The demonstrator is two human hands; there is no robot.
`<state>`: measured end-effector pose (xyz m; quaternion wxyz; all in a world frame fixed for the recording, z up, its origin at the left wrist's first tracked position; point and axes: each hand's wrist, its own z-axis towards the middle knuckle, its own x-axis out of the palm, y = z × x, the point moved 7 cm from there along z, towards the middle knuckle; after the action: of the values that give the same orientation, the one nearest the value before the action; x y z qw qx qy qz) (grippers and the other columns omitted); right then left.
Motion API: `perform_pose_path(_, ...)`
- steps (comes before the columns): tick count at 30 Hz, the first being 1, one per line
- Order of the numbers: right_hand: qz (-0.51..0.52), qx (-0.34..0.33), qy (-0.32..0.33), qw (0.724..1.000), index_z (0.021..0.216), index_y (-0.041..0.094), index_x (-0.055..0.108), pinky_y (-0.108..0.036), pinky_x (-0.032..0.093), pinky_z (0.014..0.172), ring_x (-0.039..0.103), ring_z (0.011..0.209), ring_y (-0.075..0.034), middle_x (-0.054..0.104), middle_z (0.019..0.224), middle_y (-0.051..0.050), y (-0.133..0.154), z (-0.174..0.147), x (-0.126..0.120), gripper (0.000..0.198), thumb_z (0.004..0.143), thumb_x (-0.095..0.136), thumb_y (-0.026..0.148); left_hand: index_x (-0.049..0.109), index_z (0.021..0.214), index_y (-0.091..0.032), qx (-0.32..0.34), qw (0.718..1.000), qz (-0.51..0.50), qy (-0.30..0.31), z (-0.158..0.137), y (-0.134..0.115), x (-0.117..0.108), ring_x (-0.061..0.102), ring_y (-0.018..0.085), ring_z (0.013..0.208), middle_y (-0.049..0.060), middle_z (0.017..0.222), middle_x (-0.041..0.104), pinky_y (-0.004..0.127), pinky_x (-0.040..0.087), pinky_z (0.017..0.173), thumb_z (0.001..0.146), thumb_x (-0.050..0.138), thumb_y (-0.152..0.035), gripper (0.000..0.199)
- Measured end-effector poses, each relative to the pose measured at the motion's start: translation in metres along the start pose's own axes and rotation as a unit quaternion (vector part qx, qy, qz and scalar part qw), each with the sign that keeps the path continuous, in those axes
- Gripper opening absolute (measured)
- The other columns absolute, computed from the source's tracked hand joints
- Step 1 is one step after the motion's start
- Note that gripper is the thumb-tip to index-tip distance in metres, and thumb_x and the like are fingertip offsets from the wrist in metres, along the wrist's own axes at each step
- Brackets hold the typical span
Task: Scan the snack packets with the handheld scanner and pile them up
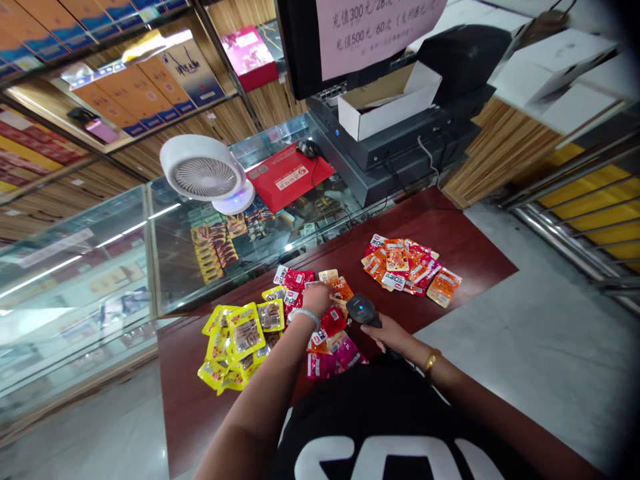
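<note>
Your right hand (387,331) was closed around the black barcode scanner (363,311). Your left hand (316,299) pressed curled fingers on an orange snack packet (341,289) mid-counter (450,233), between the yellow packets (240,340) and the far-edge orange pile (407,267).

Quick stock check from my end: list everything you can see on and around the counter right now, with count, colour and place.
yellow snack packets: a pile, yellow, counter left.
red snack packets: several, red, by the left hand.
pink packets: a few, pink, counter near edge.
orange and red packets: a pile, counter right.
desk fan: one, white, on the glass case.
red envelope: one, red, on the glass.
open box: one, white, on the black register.
paper notice: one, pink, on the monitor.
barcode scanner: one, black, in the right hand.
left hand: on the packets, pale bracelet.
right hand: gold bracelet.
</note>
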<state>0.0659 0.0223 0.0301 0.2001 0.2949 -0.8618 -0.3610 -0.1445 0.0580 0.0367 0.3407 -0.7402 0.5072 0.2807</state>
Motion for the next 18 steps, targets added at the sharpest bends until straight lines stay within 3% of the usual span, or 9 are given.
perform_pose_path(3, -0.003, 0.003, 0.002, 1.0, 0.097, 0.019, 0.055, -0.021, 0.033, 0.036, 0.043, 0.031, -0.01, 0.051, 0.042, 0.009, -0.007, 0.001, -0.001, 0.042, 0.075, 0.073, 0.049, 0.072, 0.098, -0.02, 0.043, 0.998, 0.039, -0.036, -0.012, -0.009, 0.001, 0.059, 0.028, 0.104, 0.012, 0.106, 0.066, 0.039, 0.046, 0.089, 0.08, 0.066, -0.031, 0.022)
perform_pose_path(8, -0.01, 0.001, 0.004, 1.0, 0.099, 0.019, 0.051, -0.02, 0.031, 0.035, 0.042, 0.031, -0.01, 0.05, 0.04, 0.01, -0.01, 0.001, -0.002, 0.041, 0.078, 0.069, 0.05, 0.059, 0.125, -0.027, 0.074, 0.993, 0.034, -0.085, -0.018, -0.02, 0.002, 0.054, 0.028, 0.108, 0.011, 0.114, 0.06, 0.039, 0.044, 0.09, 0.081, 0.065, -0.033, 0.045)
perform_pose_path(12, -0.012, -0.005, -0.008, 1.0, 0.099, 0.019, 0.05, -0.02, 0.033, 0.035, 0.041, 0.032, -0.01, 0.049, 0.041, 0.011, -0.007, -0.001, -0.004, 0.04, 0.079, 0.068, 0.049, 0.066, 0.112, -0.028, 0.117, 0.99, 0.022, -0.082, -0.022, -0.028, 0.009, 0.051, 0.028, 0.11, 0.01, 0.113, 0.059, 0.04, 0.042, 0.093, 0.084, 0.061, -0.032, 0.028)
perform_pose_path(15, -0.011, -0.005, -0.008, 1.0, 0.098, 0.019, 0.05, -0.019, 0.032, 0.035, 0.042, 0.032, -0.01, 0.049, 0.041, 0.01, -0.004, -0.004, -0.005, 0.04, 0.079, 0.067, 0.049, 0.069, 0.097, -0.025, 0.091, 0.993, -0.022, -0.075, -0.018, -0.022, 0.012, 0.053, 0.026, 0.108, 0.008, 0.108, 0.063, 0.037, 0.042, 0.092, 0.081, 0.064, -0.031, 0.018)
perform_pose_path(18, -0.011, -0.006, -0.001, 1.0, 0.099, 0.018, 0.051, -0.02, 0.031, 0.036, 0.042, 0.032, -0.01, 0.049, 0.04, 0.01, 0.0, -0.008, -0.004, 0.04, 0.079, 0.068, 0.05, 0.068, 0.092, -0.022, 0.019, 0.985, -0.154, -0.071, -0.009, -0.003, 0.011, 0.06, 0.02, 0.088, 0.005, 0.09, 0.067, 0.031, 0.045, 0.082, 0.081, 0.064, -0.036, 0.018)
